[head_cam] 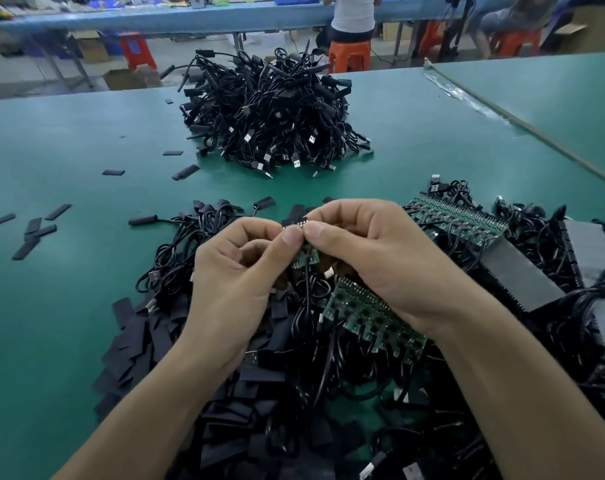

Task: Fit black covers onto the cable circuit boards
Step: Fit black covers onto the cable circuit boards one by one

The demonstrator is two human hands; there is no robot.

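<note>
My left hand [238,271] and my right hand [374,258] meet above the table's near middle. Between their thumbs and forefingers they pinch one small green circuit board [306,258] with a black cable [308,299] hanging down from it. A black cover [296,220] shows at the board's top edge, just behind my fingertips; how far it sits over the board is hidden. Below my hands lie a heap of flat black covers [245,386] and a strip of joined green boards [374,320].
A big pile of finished black USB cables [270,112] stands at the far middle of the green table [69,140]. Another strip of boards [457,216] and tangled cables lie at the right. Loose covers [34,230] are scattered left. A person sits on an orange stool [349,55] beyond.
</note>
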